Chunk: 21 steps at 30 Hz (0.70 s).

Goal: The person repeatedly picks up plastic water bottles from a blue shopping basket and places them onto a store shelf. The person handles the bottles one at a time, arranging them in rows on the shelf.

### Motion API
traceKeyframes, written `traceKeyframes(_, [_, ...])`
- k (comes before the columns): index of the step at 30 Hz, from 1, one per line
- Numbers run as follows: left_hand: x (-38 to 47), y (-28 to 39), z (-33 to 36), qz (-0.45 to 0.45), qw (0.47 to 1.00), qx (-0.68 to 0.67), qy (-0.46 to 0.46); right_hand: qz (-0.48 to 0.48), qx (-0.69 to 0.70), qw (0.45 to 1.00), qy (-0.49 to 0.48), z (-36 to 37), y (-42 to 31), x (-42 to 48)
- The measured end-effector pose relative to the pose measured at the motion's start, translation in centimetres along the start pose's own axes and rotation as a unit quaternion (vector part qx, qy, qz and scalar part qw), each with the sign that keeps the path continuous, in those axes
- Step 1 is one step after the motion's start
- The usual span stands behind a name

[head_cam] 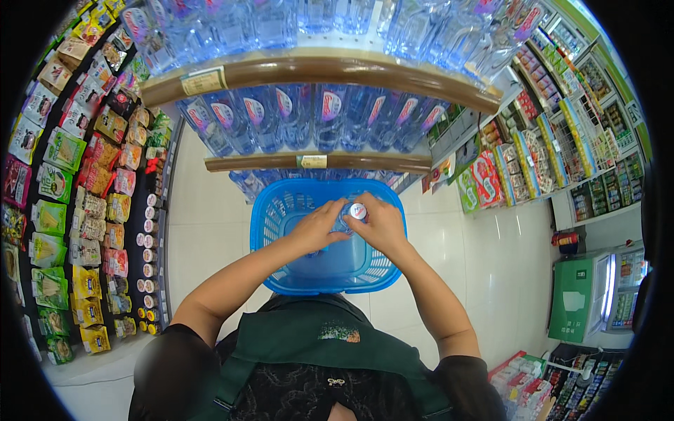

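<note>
A clear blue plastic water bottle with a white cap (358, 211) is between my two hands, above a blue plastic shopping basket (257, 226). My right hand (383, 221) wraps its fingers and thumb around the neck just below the cap. From the other side, my left hand (317, 227) grips the bottle's body, most of which the hands hide. The slotted basket is directly in front of my body. Inside it, under my left wrist, a small blue item (315, 253) partly shows; I cannot tell what it is.
Bottled water fills a shelf rack ahead, with brown shelf edges (321, 71) projecting towards me. Packaged snacks (95, 176) line the left shelving. Racks of small goods (553, 152) stand at right, with a green cabinet (574, 300) farther back. Pale tiles (489, 252) cover the floor.
</note>
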<state>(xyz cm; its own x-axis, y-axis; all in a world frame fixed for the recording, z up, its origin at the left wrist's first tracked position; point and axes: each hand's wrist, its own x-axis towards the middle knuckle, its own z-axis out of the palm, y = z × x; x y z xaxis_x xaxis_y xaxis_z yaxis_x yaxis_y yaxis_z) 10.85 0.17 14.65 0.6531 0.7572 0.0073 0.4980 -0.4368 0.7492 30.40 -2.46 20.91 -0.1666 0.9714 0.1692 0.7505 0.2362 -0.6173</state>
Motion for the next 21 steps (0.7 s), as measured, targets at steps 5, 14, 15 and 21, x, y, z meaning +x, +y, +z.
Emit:
traceKeyframes(5, [-2.6, -6.8, 4.2, -0.127, 0.972, 0.105, -0.168, 0.029, -0.002, 0.999, -0.024, 6.2, 4.8, -2.8])
traceKeyframes(14, [-5.5, -11.3, 9.1, -0.163, 0.967, 0.093, -0.17, 0.08, 0.004, 0.992, -0.096, 13.1, 8.4, -6.1])
traceKeyframes(15, [-5.7, -11.5, 9.5, -0.149, 0.971, 0.098, -0.158, 0.074, 0.002, 0.992, -0.104, 13.5, 8.5, -6.5])
traceKeyframes(21, [-5.6, -10.9, 10.7, -0.098, 0.986, 0.088, -0.101, 0.078, -0.036, 0.986, -0.144, 15.2, 8.8, -8.2])
